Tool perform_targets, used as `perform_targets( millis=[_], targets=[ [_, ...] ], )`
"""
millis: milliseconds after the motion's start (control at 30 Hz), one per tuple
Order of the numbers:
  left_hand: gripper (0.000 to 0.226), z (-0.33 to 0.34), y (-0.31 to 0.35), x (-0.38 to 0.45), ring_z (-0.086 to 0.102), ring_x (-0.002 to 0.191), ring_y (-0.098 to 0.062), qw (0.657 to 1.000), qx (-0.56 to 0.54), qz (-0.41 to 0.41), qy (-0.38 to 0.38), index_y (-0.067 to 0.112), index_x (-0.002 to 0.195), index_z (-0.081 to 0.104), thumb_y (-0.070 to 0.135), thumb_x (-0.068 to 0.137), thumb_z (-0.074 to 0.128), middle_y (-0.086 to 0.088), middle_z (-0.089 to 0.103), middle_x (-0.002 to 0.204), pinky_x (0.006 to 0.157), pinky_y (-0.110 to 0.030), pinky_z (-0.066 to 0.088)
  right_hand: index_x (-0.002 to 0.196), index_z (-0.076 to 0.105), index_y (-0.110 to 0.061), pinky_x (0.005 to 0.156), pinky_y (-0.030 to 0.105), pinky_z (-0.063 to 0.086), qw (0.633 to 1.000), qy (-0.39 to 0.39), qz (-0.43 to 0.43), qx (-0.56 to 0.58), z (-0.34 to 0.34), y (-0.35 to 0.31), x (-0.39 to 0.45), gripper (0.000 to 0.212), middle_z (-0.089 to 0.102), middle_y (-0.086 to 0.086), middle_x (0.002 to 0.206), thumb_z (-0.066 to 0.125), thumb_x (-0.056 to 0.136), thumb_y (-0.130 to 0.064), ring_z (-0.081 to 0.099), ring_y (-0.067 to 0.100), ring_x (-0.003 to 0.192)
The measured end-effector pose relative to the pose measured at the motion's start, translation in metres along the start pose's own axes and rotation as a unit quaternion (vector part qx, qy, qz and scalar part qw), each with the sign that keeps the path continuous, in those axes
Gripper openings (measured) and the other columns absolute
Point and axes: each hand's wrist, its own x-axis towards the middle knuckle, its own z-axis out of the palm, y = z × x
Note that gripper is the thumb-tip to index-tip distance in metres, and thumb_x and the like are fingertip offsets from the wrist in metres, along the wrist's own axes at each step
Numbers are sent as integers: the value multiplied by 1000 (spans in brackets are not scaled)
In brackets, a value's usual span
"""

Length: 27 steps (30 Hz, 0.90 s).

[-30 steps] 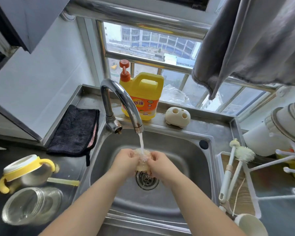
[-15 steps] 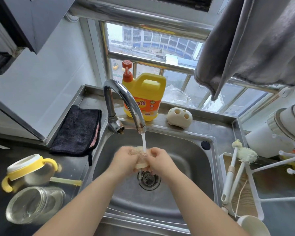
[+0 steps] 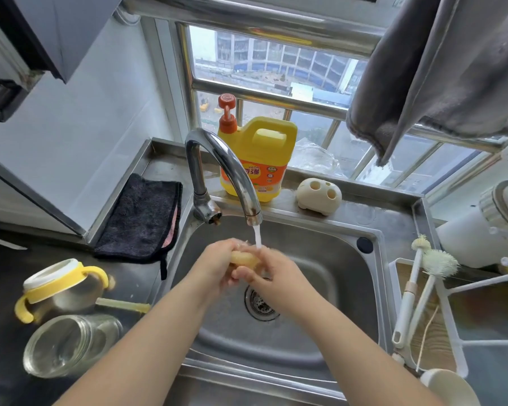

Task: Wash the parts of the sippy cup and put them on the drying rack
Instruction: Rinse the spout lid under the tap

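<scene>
Single head-worn wide-angle view, looking forward and down from above the sink. Facing the window straight ahead; tap sitting close, near frame centre. Both forearms are entering from the bottom edge. Edges are bowing outward, probably lens distortion. Counter is showing left, drying rack right.
</scene>
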Motion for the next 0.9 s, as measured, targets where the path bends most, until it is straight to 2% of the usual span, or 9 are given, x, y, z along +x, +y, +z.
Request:
perform_targets(
  millis=[100,233,333,433,500,600,733,833,900],
  targets=[
    [34,1,-2,-3,33,28,-8,998,-37,-46,-26,9,83,52,27,101,30,-5,46,50,31,-12,22,92,56,-24,78,17,36,997,39,2,61,1,5,6,11,38,-3,104,62,89,-33,45,10,89],
    [62,1,-19,-3,39,40,-11,998,63,-11,-13,10,88,60,57,98,20,-3,44,54,38,-19,31,87,57,-17,72,20,44,969,40,67,234,10,12,15,19,57,-3,87,59,91,-36,52,9,77],
    [41,-1,-34,-5,51,60,-6,991,101,81,-24,17,110,61,50,92,43,0,60,77,51,-16,40,105,61,-11,73,34,57,908,66,148,385,16,10,17,30,67,11,100,52,96,-37,66,19,84],
    [43,2,-39,-12,63,80,-5,987,80,133,-34,20,108,63,49,78,59,0,71,96,64,-12,44,97,66,-8,61,31,57,883,80,169,430,11,1,17,42,70,9,83,45,96,-44,68,19,71],
    [37,4,-40,-14,66,84,-6,984,76,162,-22,20,103,63,45,76,64,0,72,94,73,-18,50,101,66,-7,57,29,55,878,78,187,433,8,0,21,49,69,9,78,38,98,-47,67,18,68],
    [16,1,-38,-12,64,86,-17,978,65,196,15,14,101,60,25,89,62,-6,69,92,79,-32,51,112,60,-4,63,29,56,881,35,167,441,6,0,18,42,69,18,97,32,103,-34,66,22,80],
    [20,0,-31,-11,62,87,-19,977,45,208,11,9,108,57,24,94,55,-17,67,101,79,-39,51,108,54,-3,75,30,56,865,-8,111,488,5,2,10,18,65,16,104,47,98,-15,64,20,89],
    [38,6,-31,-15,65,86,-19,979,34,196,-39,9,117,53,33,86,55,-15,67,103,73,-32,54,97,58,-7,68,36,57,873,37,138,466,4,-1,13,34,69,13,95,61,85,-38,69,24,83],
    [40,7,-35,-13,68,87,-20,981,32,180,-62,5,125,47,21,90,56,-17,66,109,78,-35,57,95,60,-4,70,42,59,893,66,173,411,1,-3,18,46,71,14,94,59,84,-50,69,27,80]
  ],
)
